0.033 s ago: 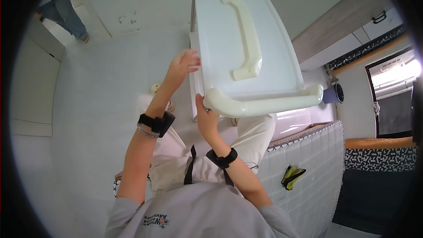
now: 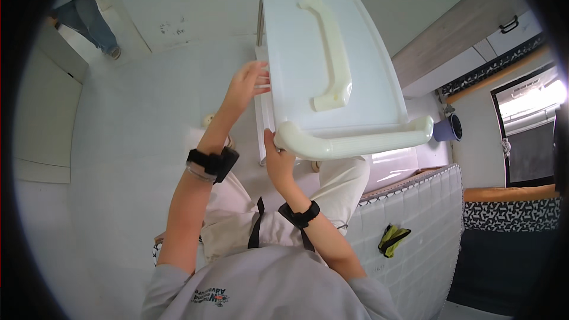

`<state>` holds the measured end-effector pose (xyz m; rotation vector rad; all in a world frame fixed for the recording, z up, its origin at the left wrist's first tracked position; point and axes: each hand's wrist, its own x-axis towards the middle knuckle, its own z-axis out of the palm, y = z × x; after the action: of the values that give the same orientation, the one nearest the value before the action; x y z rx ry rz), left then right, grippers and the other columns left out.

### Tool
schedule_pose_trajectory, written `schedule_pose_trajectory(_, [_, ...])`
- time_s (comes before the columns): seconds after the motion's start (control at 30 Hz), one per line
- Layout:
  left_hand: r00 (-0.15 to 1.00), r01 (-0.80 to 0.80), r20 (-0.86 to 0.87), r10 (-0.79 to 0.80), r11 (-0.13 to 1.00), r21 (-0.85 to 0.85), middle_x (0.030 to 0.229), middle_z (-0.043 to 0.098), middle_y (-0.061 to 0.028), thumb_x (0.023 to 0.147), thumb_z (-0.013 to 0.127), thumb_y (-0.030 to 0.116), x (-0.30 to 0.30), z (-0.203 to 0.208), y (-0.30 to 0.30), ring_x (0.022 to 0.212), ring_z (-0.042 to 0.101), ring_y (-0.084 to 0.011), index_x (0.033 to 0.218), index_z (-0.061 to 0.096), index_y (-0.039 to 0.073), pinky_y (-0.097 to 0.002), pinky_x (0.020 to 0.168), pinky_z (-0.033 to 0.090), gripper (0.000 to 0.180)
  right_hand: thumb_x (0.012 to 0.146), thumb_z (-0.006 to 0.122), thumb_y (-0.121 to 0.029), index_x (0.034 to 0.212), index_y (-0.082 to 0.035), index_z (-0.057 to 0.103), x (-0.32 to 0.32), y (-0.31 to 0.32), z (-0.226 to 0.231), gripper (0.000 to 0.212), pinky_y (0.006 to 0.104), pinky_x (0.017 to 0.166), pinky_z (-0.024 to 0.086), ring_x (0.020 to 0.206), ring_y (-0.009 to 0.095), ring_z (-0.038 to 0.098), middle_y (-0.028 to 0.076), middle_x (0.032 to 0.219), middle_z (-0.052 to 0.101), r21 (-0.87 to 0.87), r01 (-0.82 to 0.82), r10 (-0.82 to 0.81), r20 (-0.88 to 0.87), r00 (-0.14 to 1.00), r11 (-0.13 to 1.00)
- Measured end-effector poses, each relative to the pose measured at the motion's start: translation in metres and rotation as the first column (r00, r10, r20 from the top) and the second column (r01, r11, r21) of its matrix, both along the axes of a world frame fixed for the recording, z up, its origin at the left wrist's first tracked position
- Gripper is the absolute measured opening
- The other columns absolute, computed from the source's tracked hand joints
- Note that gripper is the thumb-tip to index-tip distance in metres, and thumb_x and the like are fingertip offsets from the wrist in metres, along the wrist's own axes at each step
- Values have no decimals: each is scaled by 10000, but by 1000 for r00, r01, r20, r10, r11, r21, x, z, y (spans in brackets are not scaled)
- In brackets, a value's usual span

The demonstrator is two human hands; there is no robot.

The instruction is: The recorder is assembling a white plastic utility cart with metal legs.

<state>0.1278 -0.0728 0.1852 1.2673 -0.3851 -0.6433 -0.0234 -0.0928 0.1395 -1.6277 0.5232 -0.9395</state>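
A white plastic trolley with a shallow tray top stands before me. Fixed along its near edge is a cream, ribbed, curved handle. A second cream curved handle lies loose on the tray. My left hand is at the trolley's left side, fingers stretched out and apart, the tips at or just beside the tray's edge. Lower down, my right hand wraps round the left corner of the fixed handle, thumb on its outer side; the other fingers are partly hidden beneath it.
A mattress with a yellow-green and black item on it is at the right. Beyond the trolley are a purple bin and a wooden-fronted cabinet. Another person's legs show in the doorway at the far left.
The trolley top sits very slightly lower in the picture. The fingers of my left hand have spread a little more, while my right hand keeps its place at the handle corner.
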Motion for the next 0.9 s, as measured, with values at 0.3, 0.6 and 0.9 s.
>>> schedule_pose_trajectory(0.3, [1000, 27, 1, -27, 999, 20, 933, 563, -90, 846, 526, 267, 16, 21, -28, 880, 539, -153, 1051, 503, -41, -301, 800, 444, 371, 846, 590, -183, 658, -22, 478, -15, -13, 6, 271, 258, 523, 340, 573, 91, 400, -22, 591, 440, 97, -186, 203, -222, 954, 978])
schedule_pose_trajectory(0.6, [998, -25, -58, 30, 995, 95, 807, 558, -38, 821, 580, 260, -11, 21, -18, 713, 535, -96, 986, 511, -33, -263, 703, 476, 343, 847, 563, -216, 758, 0, 576, -52, -45, 2, 234, 374, 583, 404, 584, 234, 501, 104, 625, 538, 56, -223, 227, -384, 895, 973])
schedule_pose_trajectory(0.9, [970, -238, -59, 235, 970, -54, 710, 548, -68, 835, 592, 176, -95, 14, -36, 591, 531, -106, 905, 452, -21, -222, 574, 474, 252, 850, 506, -119, 634, -38, 466, -107, -124, -40, 234, 235, 435, 310, 479, 103, 391, 10, 547, 422, 77, -58, 60, -21, 998, 995])
